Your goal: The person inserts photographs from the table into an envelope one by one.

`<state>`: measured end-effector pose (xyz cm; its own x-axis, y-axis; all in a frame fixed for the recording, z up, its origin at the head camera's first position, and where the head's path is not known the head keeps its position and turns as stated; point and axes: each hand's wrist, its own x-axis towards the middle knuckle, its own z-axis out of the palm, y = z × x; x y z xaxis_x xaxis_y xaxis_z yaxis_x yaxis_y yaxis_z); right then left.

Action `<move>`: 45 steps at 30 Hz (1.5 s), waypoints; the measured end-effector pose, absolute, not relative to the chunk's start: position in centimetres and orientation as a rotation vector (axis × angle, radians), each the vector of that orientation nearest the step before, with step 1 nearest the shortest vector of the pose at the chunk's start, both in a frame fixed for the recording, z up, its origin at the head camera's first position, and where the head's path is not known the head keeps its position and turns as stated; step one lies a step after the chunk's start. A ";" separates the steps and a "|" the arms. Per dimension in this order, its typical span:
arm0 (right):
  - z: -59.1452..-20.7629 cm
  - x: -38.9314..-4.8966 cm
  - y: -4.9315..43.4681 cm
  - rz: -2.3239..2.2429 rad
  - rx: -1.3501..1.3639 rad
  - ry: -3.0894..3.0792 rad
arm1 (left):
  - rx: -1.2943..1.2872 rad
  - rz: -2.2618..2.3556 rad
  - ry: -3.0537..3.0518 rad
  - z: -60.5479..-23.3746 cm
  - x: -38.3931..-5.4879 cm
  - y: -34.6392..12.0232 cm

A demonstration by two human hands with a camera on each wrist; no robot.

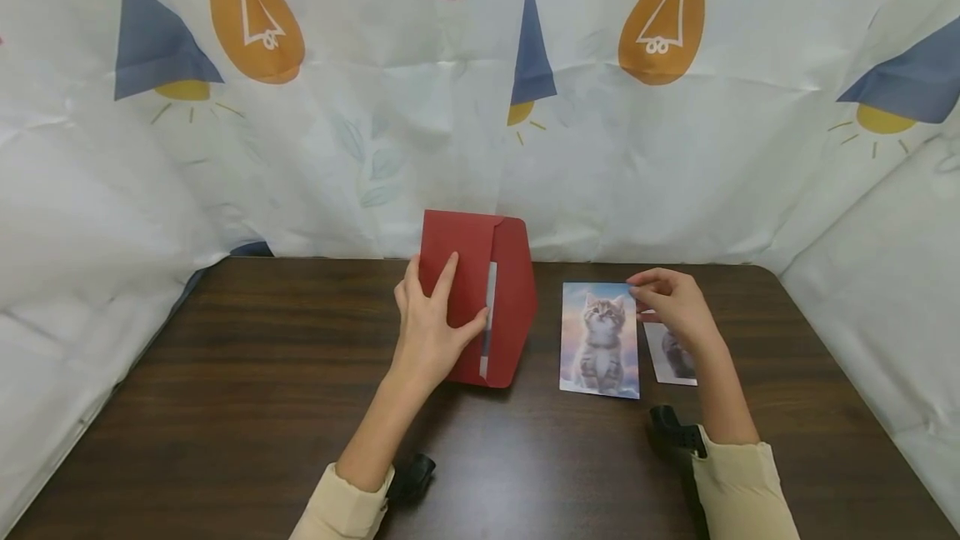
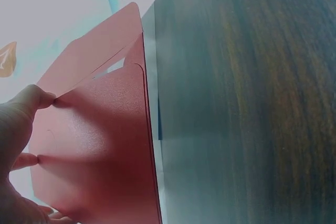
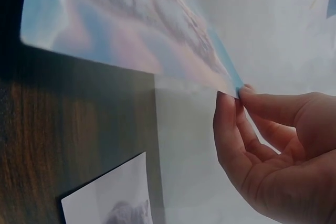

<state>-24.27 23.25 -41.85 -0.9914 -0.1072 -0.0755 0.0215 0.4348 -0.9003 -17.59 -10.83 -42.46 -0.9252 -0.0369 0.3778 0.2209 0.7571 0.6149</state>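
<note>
L grip: we hold the env. here, thumb & a finger on its front, other fingers at L edge.
Env. axis: long axis roughly near–far; flap folded out, pointing R; pale strip shows in slot.
Env. spot: mid-view, far side of bench, L of kitten card.
R grip: narrow; we're pinching kitten card's far R corner btwn thumb & fingertips.
Kitten card axis: long axis near–far, kitten's head at far end, pic. up; pinched corner raised.
Photo: on bench, just R of kitten card, partly hidden by R grip.
</note>
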 end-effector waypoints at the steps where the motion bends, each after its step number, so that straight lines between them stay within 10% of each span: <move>1: -41.8 -24.3 23.2 -1.606 -0.078 2.556 | -0.141 -0.968 -2.585 -42.5 -17.6 -10.8; 45: -38.8 -22.9 22.2 -1.748 -0.162 2.494 | -0.140 -0.951 -2.560 -42.6 -17.8 -11.2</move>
